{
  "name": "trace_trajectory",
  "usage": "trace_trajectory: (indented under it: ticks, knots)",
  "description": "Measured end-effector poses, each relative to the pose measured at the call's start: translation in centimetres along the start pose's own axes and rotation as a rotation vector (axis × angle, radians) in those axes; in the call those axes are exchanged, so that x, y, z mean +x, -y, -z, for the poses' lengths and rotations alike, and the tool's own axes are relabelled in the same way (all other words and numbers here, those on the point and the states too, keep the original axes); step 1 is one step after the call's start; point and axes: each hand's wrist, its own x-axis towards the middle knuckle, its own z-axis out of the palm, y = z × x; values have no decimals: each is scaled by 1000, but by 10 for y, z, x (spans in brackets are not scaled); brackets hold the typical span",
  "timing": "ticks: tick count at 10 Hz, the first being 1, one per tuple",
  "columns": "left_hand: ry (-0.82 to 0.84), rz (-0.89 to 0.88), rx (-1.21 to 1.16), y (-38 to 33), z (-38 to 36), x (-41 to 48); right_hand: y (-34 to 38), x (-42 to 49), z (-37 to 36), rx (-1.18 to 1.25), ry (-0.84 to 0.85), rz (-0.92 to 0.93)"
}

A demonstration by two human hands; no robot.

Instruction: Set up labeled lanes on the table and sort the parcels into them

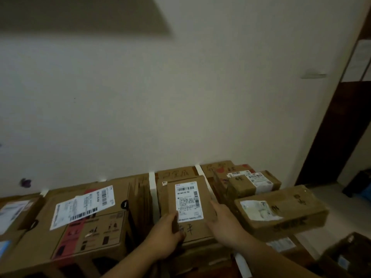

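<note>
I judge the flat box (188, 199), between my fingers in the middle lane (176, 174), stiff and light: left hand (166, 235) grips its near corner, right hand (222, 219) lies straight-fingered along its side, both edges good holds.

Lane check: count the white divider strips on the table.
4: a stub at far left, a stub behind the big box, one left of the held parcel, one right of it. Parcels may hide more.

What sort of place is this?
Likely a plain room used for small-scale parcel sorting, not a warehouse: labelled cardboard parcels, white tape strips marking lanes, a bare white wall and dark wooden door.
</note>
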Motion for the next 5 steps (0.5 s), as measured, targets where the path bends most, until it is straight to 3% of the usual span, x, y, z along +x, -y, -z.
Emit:
trace_trajectory:
  ticks: [1,3,5]
  knots:
    - [-1,72,-8,-2,-13,2,-17,8,0,-104,63,-34]
    - [-54,215,-78,-19,-23,-6,-26,12,6,-215,129,70]
    - [-206,166,55,-66,2,-41,-7,11,42,-216,160,169]
